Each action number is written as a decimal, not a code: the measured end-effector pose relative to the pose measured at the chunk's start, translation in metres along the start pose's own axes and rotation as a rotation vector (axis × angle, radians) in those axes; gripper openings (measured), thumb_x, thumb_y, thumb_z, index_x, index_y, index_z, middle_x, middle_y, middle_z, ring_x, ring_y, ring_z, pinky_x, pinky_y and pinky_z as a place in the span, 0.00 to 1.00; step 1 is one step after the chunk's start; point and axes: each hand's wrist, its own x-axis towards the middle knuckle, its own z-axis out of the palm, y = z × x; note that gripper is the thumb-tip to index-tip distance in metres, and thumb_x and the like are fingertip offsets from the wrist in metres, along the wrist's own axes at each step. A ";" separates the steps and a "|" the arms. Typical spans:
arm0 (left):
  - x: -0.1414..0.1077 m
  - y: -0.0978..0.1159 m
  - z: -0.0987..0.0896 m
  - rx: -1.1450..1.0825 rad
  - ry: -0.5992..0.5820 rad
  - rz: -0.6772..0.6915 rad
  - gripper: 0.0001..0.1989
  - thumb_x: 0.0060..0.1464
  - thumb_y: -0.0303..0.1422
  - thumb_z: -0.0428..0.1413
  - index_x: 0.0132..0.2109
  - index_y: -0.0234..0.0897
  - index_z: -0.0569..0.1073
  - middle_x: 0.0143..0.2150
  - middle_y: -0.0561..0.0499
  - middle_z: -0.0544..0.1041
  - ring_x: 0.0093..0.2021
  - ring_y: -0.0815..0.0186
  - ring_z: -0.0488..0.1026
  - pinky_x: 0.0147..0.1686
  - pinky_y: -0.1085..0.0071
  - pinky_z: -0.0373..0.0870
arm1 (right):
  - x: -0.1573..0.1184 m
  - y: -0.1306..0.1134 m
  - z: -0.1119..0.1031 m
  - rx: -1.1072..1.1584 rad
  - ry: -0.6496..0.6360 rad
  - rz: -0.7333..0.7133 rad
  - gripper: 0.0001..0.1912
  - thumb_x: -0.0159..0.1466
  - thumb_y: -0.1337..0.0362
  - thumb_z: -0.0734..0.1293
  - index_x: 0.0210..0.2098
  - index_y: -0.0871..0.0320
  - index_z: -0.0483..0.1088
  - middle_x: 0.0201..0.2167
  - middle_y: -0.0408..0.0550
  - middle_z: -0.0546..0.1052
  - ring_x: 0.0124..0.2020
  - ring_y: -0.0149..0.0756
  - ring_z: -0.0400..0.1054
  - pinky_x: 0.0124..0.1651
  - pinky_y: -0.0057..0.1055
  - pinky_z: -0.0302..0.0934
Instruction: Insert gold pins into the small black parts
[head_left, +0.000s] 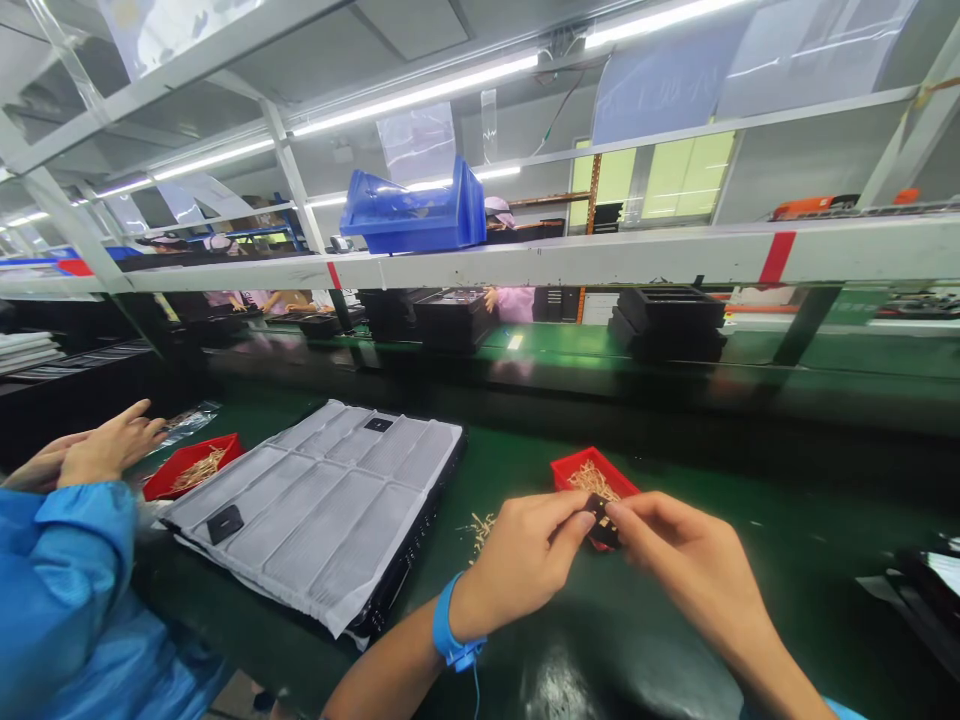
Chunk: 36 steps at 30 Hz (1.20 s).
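Between both hands is a small black plate with gold-coloured spots, pinched at its two sides. My left hand, with a blue wrist strap on its wrist, grips the left edge between thumb and finger. On the other edge, my right hand is closed in the same kind of pinch. Just behind the plate stands a red tray holding many thin, pale strip-like pieces. A loose pile of similar pieces lies on the green table to the left of my left hand.
To the left lies a black tray covered by a white sheet, with two small black pieces on top. A co-worker in blue sleeves works beside a second red tray. A blue bin sits on the overhead shelf. Black stacked trays stand behind.
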 end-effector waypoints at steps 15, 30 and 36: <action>0.004 -0.013 0.027 -0.284 -0.004 -0.196 0.12 0.65 0.39 0.50 0.43 0.36 0.74 0.36 0.49 0.78 0.32 0.66 0.76 0.29 0.75 0.74 | 0.010 0.000 -0.002 -0.202 0.008 -0.066 0.18 0.57 0.47 0.68 0.22 0.54 0.74 0.19 0.43 0.77 0.21 0.36 0.72 0.27 0.26 0.64; 0.012 -0.026 0.044 -0.739 0.224 -0.301 0.19 0.57 0.48 0.58 0.40 0.35 0.68 0.33 0.49 0.78 0.30 0.64 0.78 0.22 0.74 0.78 | 0.006 0.009 -0.007 -0.105 -0.012 -0.035 0.19 0.59 0.47 0.68 0.26 0.56 0.77 0.21 0.46 0.78 0.23 0.40 0.75 0.29 0.26 0.66; 0.015 -0.019 0.037 -0.812 0.195 -0.301 0.30 0.55 0.44 0.61 0.59 0.35 0.64 0.36 0.48 0.77 0.36 0.61 0.79 0.22 0.75 0.79 | 0.005 0.011 -0.006 -0.116 -0.043 -0.068 0.20 0.61 0.46 0.68 0.27 0.56 0.77 0.23 0.46 0.79 0.24 0.38 0.74 0.28 0.26 0.65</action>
